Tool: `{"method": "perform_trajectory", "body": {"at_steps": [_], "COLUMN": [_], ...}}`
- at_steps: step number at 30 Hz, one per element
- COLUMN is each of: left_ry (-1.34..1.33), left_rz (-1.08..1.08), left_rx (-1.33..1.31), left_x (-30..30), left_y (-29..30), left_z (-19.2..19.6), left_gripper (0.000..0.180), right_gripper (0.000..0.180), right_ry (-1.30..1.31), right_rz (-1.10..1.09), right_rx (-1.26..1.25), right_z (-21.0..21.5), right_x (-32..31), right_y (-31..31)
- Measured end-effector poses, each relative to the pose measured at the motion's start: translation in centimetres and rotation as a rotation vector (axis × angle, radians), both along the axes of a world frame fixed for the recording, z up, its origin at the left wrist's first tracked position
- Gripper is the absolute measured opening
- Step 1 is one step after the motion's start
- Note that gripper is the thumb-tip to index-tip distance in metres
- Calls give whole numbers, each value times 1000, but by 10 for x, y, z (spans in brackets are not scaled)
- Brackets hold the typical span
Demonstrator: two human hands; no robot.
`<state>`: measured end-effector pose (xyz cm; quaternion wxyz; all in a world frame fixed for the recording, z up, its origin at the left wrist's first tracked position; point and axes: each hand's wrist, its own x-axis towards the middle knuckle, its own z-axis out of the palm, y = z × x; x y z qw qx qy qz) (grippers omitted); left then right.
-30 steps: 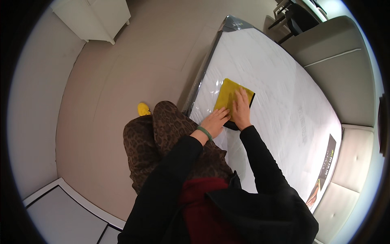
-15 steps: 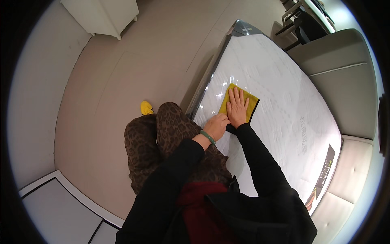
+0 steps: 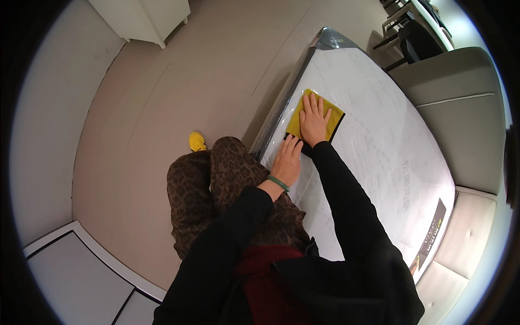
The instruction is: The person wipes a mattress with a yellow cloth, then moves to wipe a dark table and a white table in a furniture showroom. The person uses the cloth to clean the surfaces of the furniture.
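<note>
A yellow cloth (image 3: pixel 334 116) with a black border lies spread on a white mattress (image 3: pixel 374 130) wrapped in clear plastic. My right hand (image 3: pixel 314 122) rests flat on the cloth, fingers stretched toward its far edge. Close beside it, my left hand (image 3: pixel 287 162), with a green bangle on the wrist, lies on the mattress. Its fingers are extended, and their tips reach the cloth's near left edge. Neither hand is wrapped around anything.
A grey headboard-like panel (image 3: pixel 460 114) and cream padded panels (image 3: pixel 466 233) stand along the mattress's right side. Dark chairs (image 3: pixel 417 43) are at the far right. A white cabinet (image 3: pixel 146 21) stands at the far left, and a white-framed panel (image 3: pixel 81 276) lies at the near left.
My right hand and the cloth have shifted farther away along the mattress. My left hand's bent fingers have straightened out, and the plastic's bright glints by the cloth have lessened.
</note>
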<state>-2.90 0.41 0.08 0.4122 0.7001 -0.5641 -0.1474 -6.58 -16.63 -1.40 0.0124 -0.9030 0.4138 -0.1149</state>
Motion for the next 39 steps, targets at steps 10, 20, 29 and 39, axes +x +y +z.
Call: {"method": "perform_trajectory", "body": {"at_steps": [10,20,29,39], "left_ry": [83,141,203,246], "left_rz": [179,226,307,294], "left_rx": [22,-34,-78,-6], "left_x": [8,13,15,15], "left_y": [-2,0,-1,1], "left_z": [14,9,2,-3], "left_gripper": [54,52,53,51], "right_gripper": [54,59,62,61], "right_ry": [50,57,147,85], "right_rz": [66,143,177,77], "right_rx": [-9,23,-29,-54], "right_z": [-5,-2,1,-13], "right_x": [20,8,-2,8], "right_y": [10,52,98,81]}}
